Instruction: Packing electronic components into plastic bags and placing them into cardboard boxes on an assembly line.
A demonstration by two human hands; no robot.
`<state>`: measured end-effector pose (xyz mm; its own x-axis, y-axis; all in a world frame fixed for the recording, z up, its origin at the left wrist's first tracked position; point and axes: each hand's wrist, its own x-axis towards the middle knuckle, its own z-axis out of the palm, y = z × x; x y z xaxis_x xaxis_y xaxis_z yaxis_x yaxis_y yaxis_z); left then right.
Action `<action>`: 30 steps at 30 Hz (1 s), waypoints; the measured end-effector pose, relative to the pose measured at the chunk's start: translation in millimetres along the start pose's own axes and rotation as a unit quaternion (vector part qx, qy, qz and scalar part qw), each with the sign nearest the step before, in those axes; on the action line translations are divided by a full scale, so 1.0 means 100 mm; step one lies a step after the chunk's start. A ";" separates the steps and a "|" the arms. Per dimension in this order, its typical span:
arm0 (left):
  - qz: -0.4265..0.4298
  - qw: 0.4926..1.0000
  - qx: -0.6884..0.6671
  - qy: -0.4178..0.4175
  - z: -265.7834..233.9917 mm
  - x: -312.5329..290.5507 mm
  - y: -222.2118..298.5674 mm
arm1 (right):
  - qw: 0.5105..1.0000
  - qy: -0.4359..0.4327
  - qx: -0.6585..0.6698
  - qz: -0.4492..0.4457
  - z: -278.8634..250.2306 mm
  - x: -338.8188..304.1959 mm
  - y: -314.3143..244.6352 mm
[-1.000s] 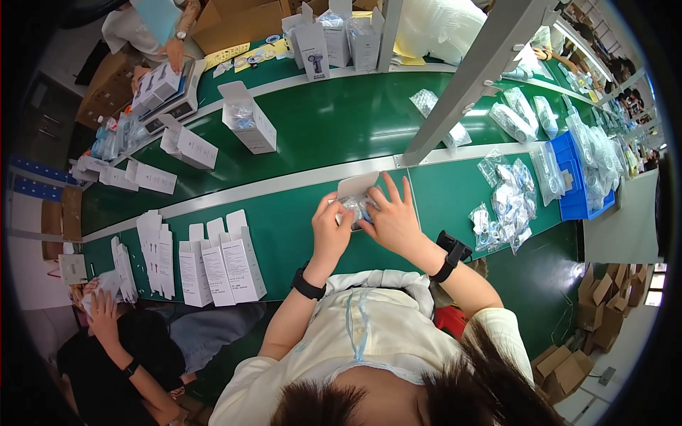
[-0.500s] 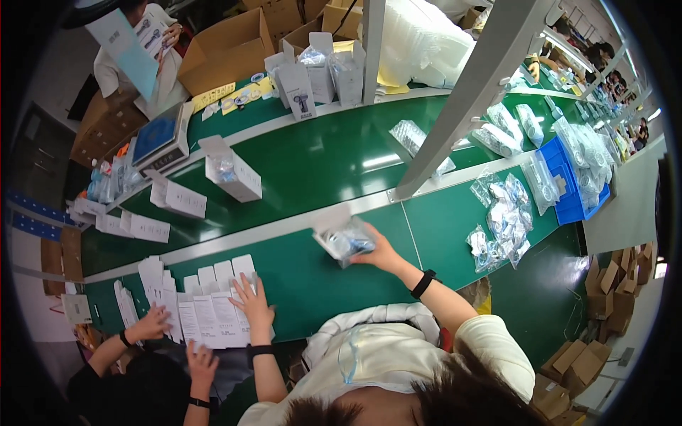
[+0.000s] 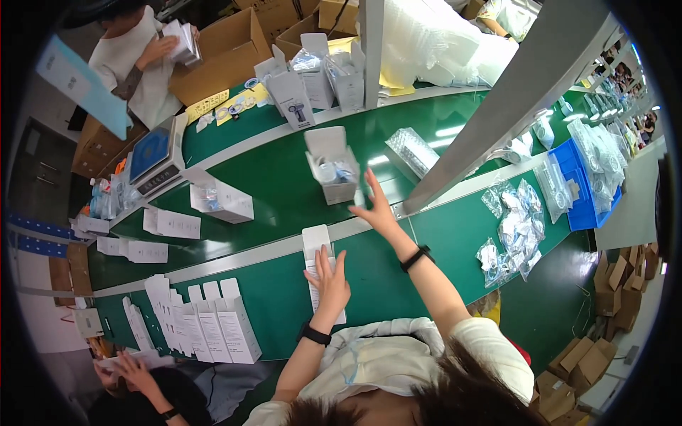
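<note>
My left hand [image 3: 329, 284] has its fingers spread over a flat-lying white carton [image 3: 316, 240] with its end flap out, on the near green table. Whether it presses on the carton I cannot tell. My right hand [image 3: 378, 211] is open, fingers apart, just right of an upright white box [image 3: 331, 192]. That box stands on the green conveyor with its lid raised and bagged parts inside. To the left of my left hand, several white cartons [image 3: 231, 323] lie in a row with flaps out.
A metal post [image 3: 490, 106] slants up beyond my right hand. Bagged parts [image 3: 518, 224] lie at right beside a blue bin [image 3: 574, 192]. More open boxes [image 3: 227, 204] stand on the conveyor. At lower left a co-worker's hands [image 3: 135, 373] hold a white carton.
My right hand has moved the filled box forward onto the conveyor and let go. My left hand has shifted right from the carton row, where a carton now lies beneath it.
</note>
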<state>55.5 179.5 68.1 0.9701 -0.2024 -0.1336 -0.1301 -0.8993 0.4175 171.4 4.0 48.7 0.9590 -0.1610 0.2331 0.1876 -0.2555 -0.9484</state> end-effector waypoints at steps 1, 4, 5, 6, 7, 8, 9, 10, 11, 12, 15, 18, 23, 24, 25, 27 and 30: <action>-0.012 0.999 -0.030 -0.013 -0.07 0.00 0.03 | 0.997 -0.035 0.056 0.040 -0.17 -0.22 -0.06; 0.007 0.994 -0.083 0.066 -0.19 0.15 -0.03 | 0.997 0.067 -0.027 -0.016 -0.91 -0.80 -0.01; 0.034 0.981 -0.107 0.156 -0.29 0.21 -0.03 | 0.988 0.133 -0.073 0.011 -1.19 -0.82 0.04; 0.091 0.967 -0.145 0.187 -0.39 0.35 -0.02 | 0.973 0.195 -0.119 0.037 -1.40 -0.79 0.09; 0.147 0.948 -0.180 0.217 -0.53 0.54 0.07 | 0.955 0.242 -0.171 0.035 -1.51 -0.65 0.16; 0.164 0.948 -0.159 0.220 -0.62 0.70 0.15 | 0.933 0.283 -0.220 0.032 -1.59 -0.40 0.22; 0.186 0.946 -0.143 0.222 -0.67 0.86 0.24 | 0.917 0.243 -0.316 0.007 -1.68 -0.17 0.34; 0.196 0.944 -0.149 0.221 -0.66 1.01 0.36 | 0.885 0.212 -0.414 -0.017 -1.84 0.05 0.53; 0.181 0.959 -0.103 0.190 -0.63 1.15 0.47 | 0.945 0.217 -0.245 0.012 -1.98 0.33 1.17; 0.176 0.970 -0.063 0.153 -0.53 1.32 0.61 | 0.971 0.223 -0.075 0.039 -2.23 0.51 1.69; 0.104 0.987 0.008 0.125 -0.54 1.32 0.40 | 0.962 0.008 -0.268 -0.056 -1.54 0.97 1.33; 0.097 0.990 -0.009 0.106 -0.52 1.34 0.39 | 0.884 -0.075 -0.461 0.001 -1.48 1.09 1.51; 0.011 0.945 -0.132 0.299 -0.41 0.68 -0.32 | 0.984 -0.007 -0.160 0.081 -1.55 0.81 1.32; -0.063 0.961 -0.148 0.226 -0.32 0.52 -0.52 | 0.993 0.050 0.071 0.085 -1.56 0.70 1.08; -0.116 0.968 -0.174 0.136 -0.19 0.48 -0.57 | 0.986 0.081 -0.041 0.143 -1.89 0.61 1.28; -0.184 0.963 -0.190 0.048 0.06 0.36 -0.73 | 0.950 0.081 -0.125 0.273 -2.15 0.44 1.27; -0.120 0.833 -0.536 -0.067 0.23 0.19 -0.88 | 0.947 0.049 -0.107 0.300 -2.25 0.06 1.00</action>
<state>80.9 245.4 8.1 0.9012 -0.1728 -0.3975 0.3912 -0.0708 0.9176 148.2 -237.2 3.3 0.8533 -0.4228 -0.3050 -0.4420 -0.2765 -0.8533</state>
